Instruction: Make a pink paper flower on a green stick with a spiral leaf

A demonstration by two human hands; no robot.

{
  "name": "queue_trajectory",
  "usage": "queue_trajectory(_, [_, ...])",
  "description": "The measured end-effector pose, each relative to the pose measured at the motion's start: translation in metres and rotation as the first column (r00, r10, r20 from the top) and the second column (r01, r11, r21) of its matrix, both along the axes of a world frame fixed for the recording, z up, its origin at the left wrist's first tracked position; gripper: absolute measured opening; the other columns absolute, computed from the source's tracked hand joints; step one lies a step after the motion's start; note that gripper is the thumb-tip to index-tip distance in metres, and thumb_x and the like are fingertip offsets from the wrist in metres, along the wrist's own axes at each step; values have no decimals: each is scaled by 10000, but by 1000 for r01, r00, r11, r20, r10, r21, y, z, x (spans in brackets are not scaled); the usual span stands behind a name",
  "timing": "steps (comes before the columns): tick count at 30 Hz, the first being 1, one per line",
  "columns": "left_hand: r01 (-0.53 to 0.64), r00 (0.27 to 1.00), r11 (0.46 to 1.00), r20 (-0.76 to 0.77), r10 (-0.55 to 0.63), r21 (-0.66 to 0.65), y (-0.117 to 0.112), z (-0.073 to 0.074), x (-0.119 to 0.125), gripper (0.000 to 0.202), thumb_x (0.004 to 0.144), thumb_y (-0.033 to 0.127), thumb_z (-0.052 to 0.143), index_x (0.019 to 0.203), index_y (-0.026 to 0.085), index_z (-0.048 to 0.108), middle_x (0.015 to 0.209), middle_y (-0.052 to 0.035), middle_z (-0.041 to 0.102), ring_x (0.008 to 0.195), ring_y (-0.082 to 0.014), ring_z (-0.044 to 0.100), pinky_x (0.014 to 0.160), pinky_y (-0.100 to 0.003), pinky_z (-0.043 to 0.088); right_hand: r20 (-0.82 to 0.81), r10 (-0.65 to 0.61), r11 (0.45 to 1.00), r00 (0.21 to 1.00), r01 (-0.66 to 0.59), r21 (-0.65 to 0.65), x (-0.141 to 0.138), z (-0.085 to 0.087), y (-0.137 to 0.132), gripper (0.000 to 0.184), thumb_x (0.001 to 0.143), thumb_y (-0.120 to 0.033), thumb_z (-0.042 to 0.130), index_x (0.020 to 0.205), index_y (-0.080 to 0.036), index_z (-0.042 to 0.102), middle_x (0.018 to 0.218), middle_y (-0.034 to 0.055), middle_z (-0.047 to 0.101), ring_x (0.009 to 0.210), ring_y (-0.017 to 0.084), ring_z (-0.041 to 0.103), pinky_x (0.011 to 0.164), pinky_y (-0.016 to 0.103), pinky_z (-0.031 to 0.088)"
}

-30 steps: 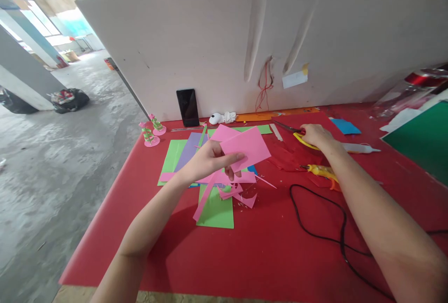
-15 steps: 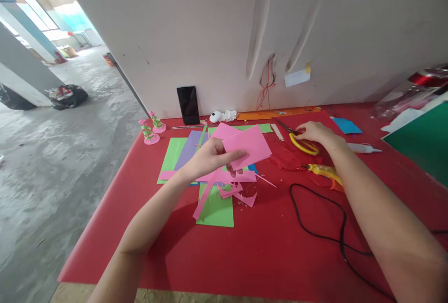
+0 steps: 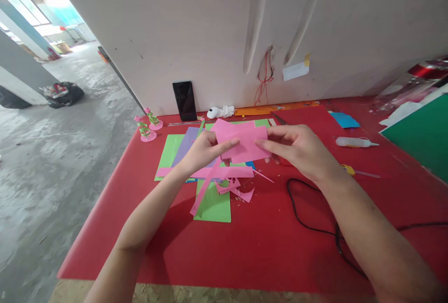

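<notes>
Both hands pinch a pink paper piece (image 3: pixel 248 147): the left hand (image 3: pixel 206 150) has its left side, thumb on the near face, and the right hand (image 3: pixel 304 150) is closed on its right side likewise, with the fingers behind partly hidden. It is held up over the middle of the red table (image 3: pixel 273 247). Another pink sheet (image 3: pixel 223 125) shows behind it; whether the two touch, I cannot tell. Below lie a green sheet (image 3: pixel 214 210), a purple sheet (image 3: pixel 186 148), a long pink strip (image 3: pixel 236 172) and curved pink scraps (image 3: pixel 247 195). Farther back, a dark phone (image 3: pixel 185 101) leans against the white board (image 3: pixel 196 37). Beyond the right hand, a nozzled bottle (image 3: pixel 353 142) lies near some blue paper (image 3: pixel 345 120), and a black cord (image 3: pixel 297 216) passes under the right forearm.
</notes>
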State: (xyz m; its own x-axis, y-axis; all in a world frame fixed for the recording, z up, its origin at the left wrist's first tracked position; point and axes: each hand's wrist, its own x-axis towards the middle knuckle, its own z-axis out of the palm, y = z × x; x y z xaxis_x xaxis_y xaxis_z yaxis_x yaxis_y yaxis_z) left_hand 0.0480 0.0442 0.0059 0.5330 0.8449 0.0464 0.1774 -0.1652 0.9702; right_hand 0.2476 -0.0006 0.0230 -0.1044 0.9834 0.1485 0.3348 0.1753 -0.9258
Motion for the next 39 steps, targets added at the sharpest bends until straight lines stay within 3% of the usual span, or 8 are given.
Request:
queue_trajectory(2, [-25,999,1000,48,25,0,3,-1,-1,420,819,508,588,588,160,543,529,-17,658,483,-74,569,508,-217,425,-100,-65,998,993,65,-3,2,-5,-2,241,712,-423,730,656,-195,674,537,-26,562,433,74,465,407,233,366])
queue_trajectory(7, [-53,992,999,117,54,-10,11,-4,-4,382,819,419,600,574,179,432,531,-12,642,498,-90,618,498,-214,432,-260,-235,969,937,247,11,14,-20,5,213,684,-391,759,652,-202,667,516,-22,571,405,81,462,393,246,363])
queue_trajectory(13, [-95,992,995,84,94,2,14,-5,-4,359,801,404,653,575,153,529,523,-15,663,483,-72,602,501,-197,426,-309,-335,931,890,363,37,15,-16,7,225,640,-391,781,609,-227,630,508,-31,529,414,89,473,399,261,358])
queue_trajectory(20, [-113,991,993,77,112,14,15,-3,-4,392,776,451,685,566,154,538,489,-9,644,504,-88,629,490,-196,427,-309,-367,914,878,402,57,15,-18,7,153,696,-317,733,638,-227,624,535,-22,554,407,92,471,404,269,345])
queue_trajectory(29, [-111,989,994,102,111,3,15,-5,-3,375,769,449,687,583,151,557,527,-21,673,465,-78,608,480,-209,433,-319,-386,903,866,426,62,15,-22,9,111,695,-338,716,648,-253,662,539,-18,592,464,115,498,442,270,381])
queue_trajectory(39, [-62,993,998,99,62,0,12,-7,-3,407,776,477,676,570,159,527,523,-20,659,508,-88,629,492,-201,432,-344,-304,947,888,320,-10,11,-23,9,191,662,-382,768,673,-229,655,599,-9,610,451,91,508,403,250,398])
